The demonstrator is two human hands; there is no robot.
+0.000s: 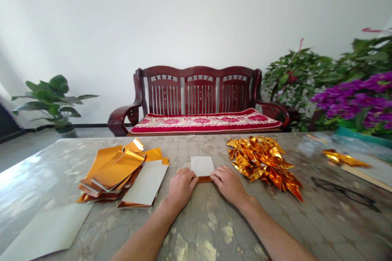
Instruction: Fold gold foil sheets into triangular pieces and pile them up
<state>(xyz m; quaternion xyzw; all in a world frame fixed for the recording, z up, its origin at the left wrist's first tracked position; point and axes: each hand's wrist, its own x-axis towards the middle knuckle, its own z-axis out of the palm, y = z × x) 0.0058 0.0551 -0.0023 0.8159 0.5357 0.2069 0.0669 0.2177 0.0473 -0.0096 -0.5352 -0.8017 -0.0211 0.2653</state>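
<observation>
A sheet of foil paper lies on the table with its white side up, its near edge turned over into a narrow gold strip. At the strip's left end, my left hand is closed with thumb and fingers on the paper. My right hand pinches the strip's other end. To the left is a stack of gold foil sheets, with white-backed sheets beside it. A heap of folded gold foil pieces lies to the right of my right hand.
A pale sheet lies at the table's near left. On the right are black eyeglasses, another folded gold piece and clear plastic. Behind the patterned table stands a wooden bench, with plants on both sides.
</observation>
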